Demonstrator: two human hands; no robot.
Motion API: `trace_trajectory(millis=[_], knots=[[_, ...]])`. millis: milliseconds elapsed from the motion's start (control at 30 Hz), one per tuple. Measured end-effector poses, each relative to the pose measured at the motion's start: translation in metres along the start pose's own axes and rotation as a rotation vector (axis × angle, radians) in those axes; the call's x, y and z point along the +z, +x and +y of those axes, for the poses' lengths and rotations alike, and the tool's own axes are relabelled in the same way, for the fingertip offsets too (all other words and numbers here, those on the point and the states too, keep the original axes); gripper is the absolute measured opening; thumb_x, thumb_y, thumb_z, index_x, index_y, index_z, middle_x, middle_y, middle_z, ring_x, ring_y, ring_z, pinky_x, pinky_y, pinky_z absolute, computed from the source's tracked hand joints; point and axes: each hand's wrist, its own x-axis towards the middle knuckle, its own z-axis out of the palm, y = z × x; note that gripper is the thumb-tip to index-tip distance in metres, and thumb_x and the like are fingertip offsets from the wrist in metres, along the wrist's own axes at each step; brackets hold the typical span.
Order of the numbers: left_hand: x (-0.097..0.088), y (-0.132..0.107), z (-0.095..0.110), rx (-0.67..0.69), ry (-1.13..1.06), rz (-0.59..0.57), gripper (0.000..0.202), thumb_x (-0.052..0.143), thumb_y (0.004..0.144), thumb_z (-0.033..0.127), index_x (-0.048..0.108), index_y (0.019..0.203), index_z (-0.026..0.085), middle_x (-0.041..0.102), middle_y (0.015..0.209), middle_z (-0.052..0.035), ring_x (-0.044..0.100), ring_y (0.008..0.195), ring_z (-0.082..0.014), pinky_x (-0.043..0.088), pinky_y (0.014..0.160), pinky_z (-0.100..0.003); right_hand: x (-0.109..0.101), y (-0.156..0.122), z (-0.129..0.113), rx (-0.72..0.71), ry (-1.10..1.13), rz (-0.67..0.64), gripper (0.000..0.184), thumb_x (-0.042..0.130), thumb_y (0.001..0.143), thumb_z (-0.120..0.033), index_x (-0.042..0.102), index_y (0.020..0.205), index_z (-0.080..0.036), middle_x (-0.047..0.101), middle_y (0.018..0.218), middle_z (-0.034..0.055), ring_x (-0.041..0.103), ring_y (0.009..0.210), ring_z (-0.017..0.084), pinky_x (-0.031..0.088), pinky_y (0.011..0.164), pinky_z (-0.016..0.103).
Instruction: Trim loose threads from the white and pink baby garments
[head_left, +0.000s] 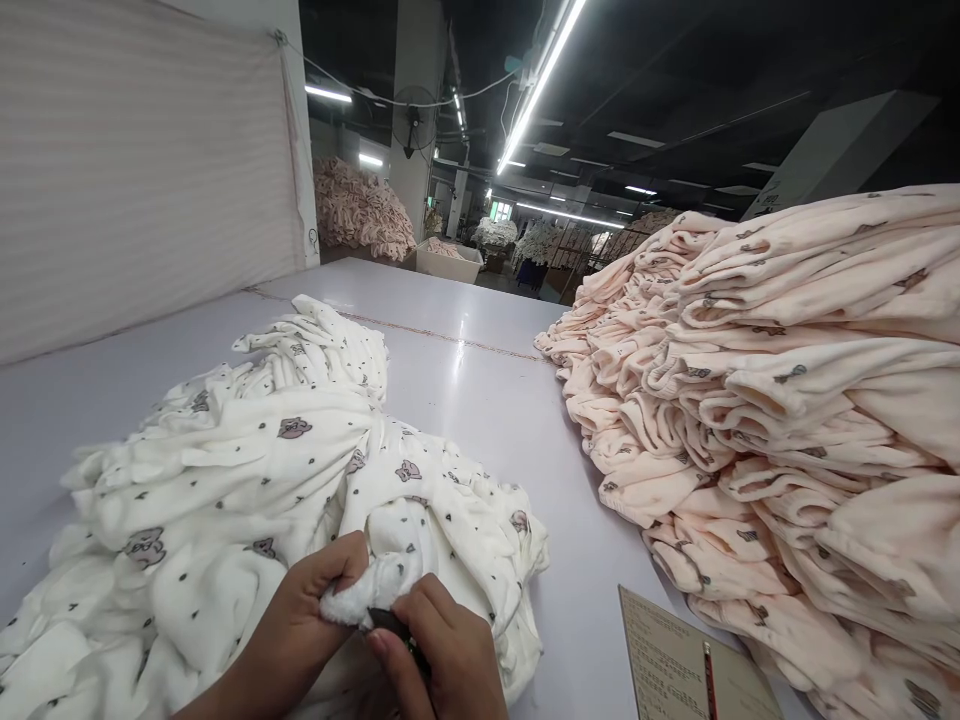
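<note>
A heap of white fleece garments (240,450) printed with dark specks and grey-brown animal figures lies in front of me. My left hand (311,595) is closed on a fluffy white garment edge (364,595), pinching it up from the heap. Close beside it, my right hand (450,640) is wrapped round a small dark tool (391,625) that looks like thread snips. The tool's tip meets the fabric edge between both hands. My right fingers cover most of it, so whether its blades are apart cannot be made out.
To the right rises a tall stack of pink printed garments (750,420). A written-on cardboard sheet (664,650) with a red pencil (709,680) lies near the front of the pale table (480,390). A pinkish cloth screen (150,170) hangs at left. Farther off stands a white bin (450,265).
</note>
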Motion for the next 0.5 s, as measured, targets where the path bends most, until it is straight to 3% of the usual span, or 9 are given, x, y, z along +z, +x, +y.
trace_trajectory(millis=[100,200,300,367,400,467,500], knots=[[0.001,0.0,-0.003,-0.01,-0.008,0.001,0.036,0.052,0.081,0.023,0.023,0.061,0.021,0.027,0.062,0.0055,0.025,0.06,-0.0113,0.027,0.055,-0.022,-0.002,-0.001,-0.001,0.006,-0.005,-0.038,0.036,0.038,0.096,-0.047,0.056,0.078,-0.022,0.051,0.066,-0.0005,0.051,0.055,0.013,0.033,0.049,0.024],[0.004,-0.002,-0.003,-0.024,-0.013,0.013,0.034,0.052,0.08,0.022,0.025,0.061,0.021,0.03,0.062,0.0054,0.03,0.059,-0.0114,0.03,0.054,-0.022,-0.006,0.002,-0.002,0.024,0.078,-0.009,0.041,0.037,0.094,-0.056,0.052,0.078,-0.022,0.051,0.066,-0.0009,0.051,0.056,0.013,0.034,0.049,0.024],[-0.004,-0.002,0.009,0.091,0.107,0.101,0.006,0.051,0.077,0.019,0.047,0.073,0.022,0.046,0.072,0.004,0.044,0.067,-0.0131,0.037,0.062,-0.021,-0.017,0.009,0.007,-0.033,0.174,-0.05,0.035,0.039,0.093,-0.054,0.053,0.089,-0.022,0.058,0.078,0.0008,0.056,0.065,0.014,0.04,0.056,0.023],[-0.021,0.001,0.022,0.225,0.242,0.142,0.015,0.051,0.074,0.018,0.061,0.083,0.025,0.054,0.087,0.0023,0.051,0.08,-0.0143,0.039,0.072,-0.021,-0.029,0.013,0.021,-0.06,0.066,-0.202,0.018,0.048,0.09,-0.036,0.054,0.102,-0.023,0.062,0.091,0.0021,0.059,0.073,0.016,0.043,0.063,0.024],[-0.034,0.002,0.027,0.273,0.29,0.155,0.016,0.051,0.075,0.019,0.065,0.08,0.025,0.056,0.092,0.0017,0.053,0.085,-0.0148,0.039,0.075,-0.021,-0.035,0.015,0.029,-0.054,-0.015,-0.278,0.019,0.051,0.086,-0.026,0.054,0.105,-0.024,0.064,0.094,0.0017,0.06,0.074,0.016,0.042,0.064,0.025],[-0.063,0.005,0.032,0.287,0.298,0.22,0.019,0.047,0.078,0.022,0.061,0.064,0.021,0.058,0.098,0.0011,0.055,0.089,-0.0154,0.04,0.073,-0.02,-0.045,0.015,0.047,-0.025,-0.134,-0.346,0.022,0.056,0.082,-0.018,0.056,0.103,-0.025,0.064,0.087,-0.0006,0.059,0.067,0.016,0.039,0.059,0.025],[-0.076,0.005,0.031,0.282,0.285,0.265,0.03,0.041,0.082,0.026,0.054,0.056,0.02,0.059,0.086,0.0008,0.056,0.079,-0.0144,0.042,0.067,-0.021,-0.049,0.014,0.055,-0.022,-0.152,-0.341,0.019,0.058,0.083,-0.018,0.057,0.1,-0.025,0.063,0.082,-0.0014,0.057,0.063,0.015,0.038,0.057,0.024]])
